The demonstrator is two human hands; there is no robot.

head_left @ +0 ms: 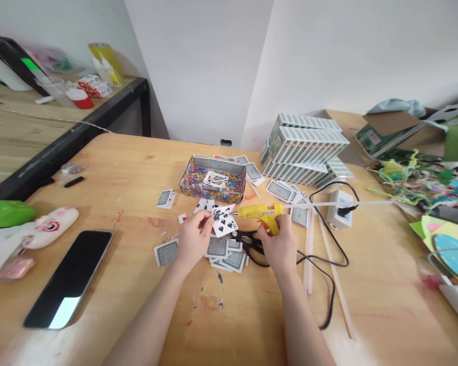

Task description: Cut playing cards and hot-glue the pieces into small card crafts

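Pinched between the fingertips of my left hand (194,235) are playing cards (225,224) showing spades. My right hand (280,244) is wrapped round the handle of a yellow glue gun (260,211); its nozzle points left and meets the edge of the cards. A clear glue stick (339,204) sticks out of the gun's back. Just beyond, a colourful open box (213,178) holds a few cards. Face-down cards (232,260) and black-handled scissors (254,247) lie below and between my hands, the scissors partly hidden.
Stacked card boxes (305,147) stand at the back right. A black cable (334,254) loops by a white power strip (338,208) and loose glue sticks (339,284). On the left lie a phone (70,277) and a white case (49,229). Paper scraps cover the far right.
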